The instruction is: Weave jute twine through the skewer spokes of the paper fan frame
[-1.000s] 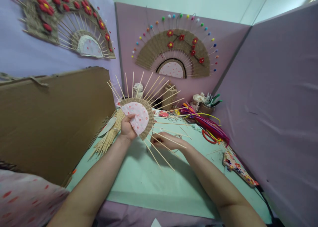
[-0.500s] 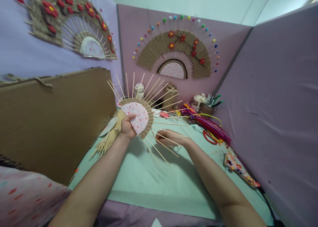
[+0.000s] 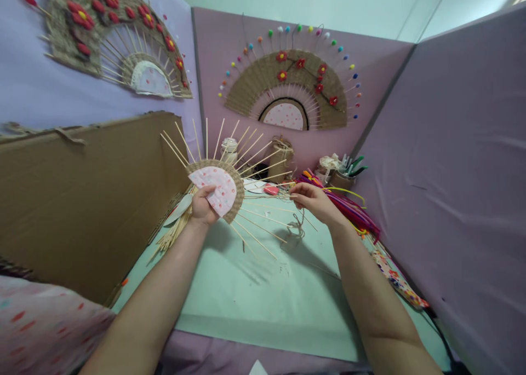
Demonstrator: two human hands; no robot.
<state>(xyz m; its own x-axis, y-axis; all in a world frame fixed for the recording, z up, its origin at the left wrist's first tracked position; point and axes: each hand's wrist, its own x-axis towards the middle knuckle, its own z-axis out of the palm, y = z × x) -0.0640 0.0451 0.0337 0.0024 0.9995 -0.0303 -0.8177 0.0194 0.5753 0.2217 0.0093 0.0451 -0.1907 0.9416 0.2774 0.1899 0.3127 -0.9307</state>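
The front edge of the green tabletop (image 3: 246, 315) is crossed by both forearms, with green surface visible between them. Above it, the half-round fan frame (image 3: 213, 186) is held tilted by the left hand (image 3: 204, 205), its thumb pressed on the dotted cloth; the other fingers are hidden behind. Sticks are fanned outward from the woven rim, reaching nearly to the right hand (image 3: 314, 200), where twine (image 3: 296, 226) is pinched between thumb and fingertips, its loose loops hanging below. At the left, the stick bundle (image 3: 175, 235) is set beside the cardboard panel (image 3: 90, 200); the right edge is lined by a patterned tool (image 3: 398, 282) and pipe cleaners (image 3: 353, 213). Farther back, a jar (image 3: 229, 151) and a twine-wrapped container (image 3: 280, 164) are placed near the back panel, where a finished fan (image 3: 304, 71) is mounted.
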